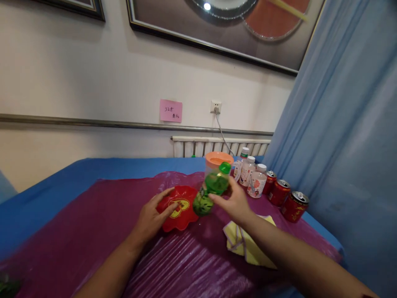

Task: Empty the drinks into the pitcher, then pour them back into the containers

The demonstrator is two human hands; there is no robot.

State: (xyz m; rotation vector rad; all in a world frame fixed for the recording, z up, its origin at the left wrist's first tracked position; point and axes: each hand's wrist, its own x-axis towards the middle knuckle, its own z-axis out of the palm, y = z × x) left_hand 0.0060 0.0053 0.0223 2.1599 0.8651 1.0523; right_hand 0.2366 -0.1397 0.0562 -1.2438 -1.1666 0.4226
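Note:
My right hand (234,200) grips a green bottle (211,190) with a green cap, tilted, its base down to the left near the rim of a red scalloped plate (186,217). My left hand (155,213) holds the left edge of that plate, thumb over the rim. A yellow and red print shows in the plate's middle. Right behind the bottle stands a clear container with an orange lid (218,158). Under my right forearm lies a folded yellow cloth (256,250).
Three white-capped bottles (257,182) and three red cans (294,206) stand in a row at the right, beside a blue curtain (350,124). Purple plastic film (77,223) covers the blue table cloth (71,171). A cord (222,134) hangs from a wall socket.

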